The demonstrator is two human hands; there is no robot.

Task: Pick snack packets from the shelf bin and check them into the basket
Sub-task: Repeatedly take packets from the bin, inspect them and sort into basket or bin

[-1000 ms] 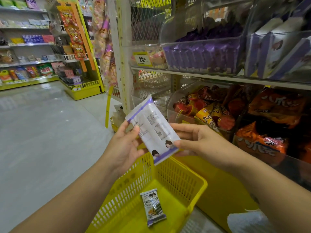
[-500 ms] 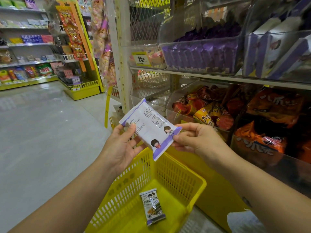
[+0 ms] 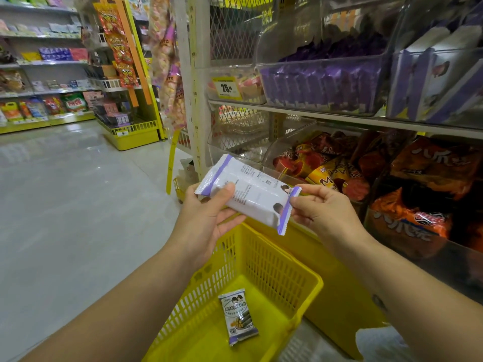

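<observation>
1. Holding the white-and-purple snack packet point(image 3: 251, 194) w/ both hands, we have it in mid-air above the yellow basket point(image 3: 264, 259), printed back side up. It's clear of the rim and in front of the lower bins.
2. Our left hand point(image 3: 206, 226): thumb pressed flat on top of the packet's left end, fingers curled underneath, i.e. a firm pinch across the body.
3. Our right hand point(image 3: 324, 215): thumb + forefinger nip the purple crimped seal at the right end. The other fingers are loosely curled and hold nothing else.
4. Handling, as we judge it: light, soft film wrap, prob. slick. It keeps a slab shape between our hands, so the contents seem fairly stiff, maybe brittle. Best hold = the flat crimped end seals, or a gentle pinch across the middle w/o squeezing.
5. Another packet point(image 3: 239, 316) lies flat on the basket floor, face up.
6. The clear shelf bin point(image 3: 321, 84), up and to the right, holds more purple packets.
7. Next, we reckon: once the back is checked, lower it in and let go low so it won't skid or crack.
</observation>
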